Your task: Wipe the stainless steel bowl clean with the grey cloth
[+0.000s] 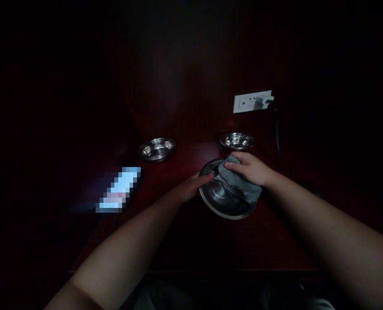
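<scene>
A shiny metal bowl is tilted above the dark red table, its inside facing me. My left hand grips its left rim, with the thumb over the edge and the other fingers hidden behind. A grey checked cloth lies over the bowl's right side and rim. My right hand is closed on this cloth, pressing it against the bowl; part of the cloth hangs over the lower right rim.
Stacked metal bowls stand at the back left, and another metal bowl at the back right. A lit, blurred-out phone lies to the left. Behind, a white wall socket holds a plug, near a dark cable. The table's front edge runs near me.
</scene>
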